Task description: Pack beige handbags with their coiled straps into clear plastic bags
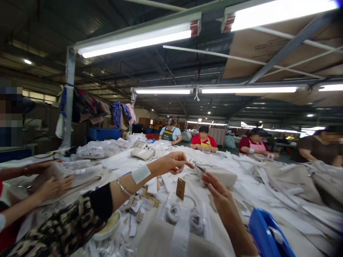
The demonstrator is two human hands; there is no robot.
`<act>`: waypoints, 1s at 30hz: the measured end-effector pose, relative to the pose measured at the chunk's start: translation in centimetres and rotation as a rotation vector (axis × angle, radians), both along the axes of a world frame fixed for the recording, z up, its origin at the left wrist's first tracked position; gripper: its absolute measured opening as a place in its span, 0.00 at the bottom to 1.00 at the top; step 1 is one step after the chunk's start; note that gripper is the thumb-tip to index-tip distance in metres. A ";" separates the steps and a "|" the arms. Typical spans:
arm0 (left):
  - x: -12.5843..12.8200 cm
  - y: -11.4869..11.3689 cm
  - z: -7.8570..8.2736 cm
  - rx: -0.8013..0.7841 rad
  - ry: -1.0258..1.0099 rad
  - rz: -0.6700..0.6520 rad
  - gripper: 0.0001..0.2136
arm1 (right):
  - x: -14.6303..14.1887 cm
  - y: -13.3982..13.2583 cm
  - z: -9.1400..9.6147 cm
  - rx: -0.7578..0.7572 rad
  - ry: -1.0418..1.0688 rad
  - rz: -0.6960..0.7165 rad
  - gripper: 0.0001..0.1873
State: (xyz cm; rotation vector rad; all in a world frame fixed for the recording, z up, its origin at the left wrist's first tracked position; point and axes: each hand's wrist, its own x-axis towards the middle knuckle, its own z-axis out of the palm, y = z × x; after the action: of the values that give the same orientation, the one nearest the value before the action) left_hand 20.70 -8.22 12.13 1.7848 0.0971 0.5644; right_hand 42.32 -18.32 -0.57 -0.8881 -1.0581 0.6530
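My left hand (173,163) is closed in a pinch, raised over the middle of the table. A brown cardboard hang tag (180,189) with a small hole dangles upright just beneath it; any string between them is too thin to make out. Close by on the right, my right hand (218,194) is open, its fingers stretched toward the left hand and touching nothing I can see. Below both hands lies a beige bag (160,237) with a white paper band (180,228) across it and coiled cords (173,213) in clear plastic.
A blue tape dispenser (270,232) stands right of my right forearm. Loose tags and paper scraps (132,223) lie beside a pale bowl (109,226). At left, a co-worker's hands (55,187) handle another beige bag. Several people sit across the table, behind more bags and white wrapping.
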 end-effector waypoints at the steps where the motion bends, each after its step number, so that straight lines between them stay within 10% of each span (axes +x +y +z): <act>1: 0.5 -1.0 -0.3 -0.003 -0.013 -0.026 0.13 | -1.2 -0.3 1.2 0.025 -0.039 0.061 0.32; 5: 2.5 -3.5 -2.3 -0.065 -0.068 -0.092 0.14 | -4.9 -1.4 3.6 0.033 -0.064 0.256 0.20; 10: 3.7 -4.1 -4.6 -0.124 -0.113 -0.086 0.25 | -5.4 -2.5 1.9 -0.026 0.144 0.412 0.15; 24: 9.8 -2.5 -11.6 -0.564 -0.526 0.224 0.20 | 1.5 -0.7 -1.3 -0.282 0.369 0.109 0.22; 30: 11.7 0.8 -16.2 -0.127 -0.093 0.692 0.19 | 5.6 3.1 -1.4 -0.403 0.146 -0.042 0.22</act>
State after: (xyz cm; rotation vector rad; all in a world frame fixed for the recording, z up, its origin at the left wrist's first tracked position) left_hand 32.40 -7.45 -4.05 1.5741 0.6881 1.1032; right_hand 47.96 -15.17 -1.98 -1.1866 -0.7856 0.9000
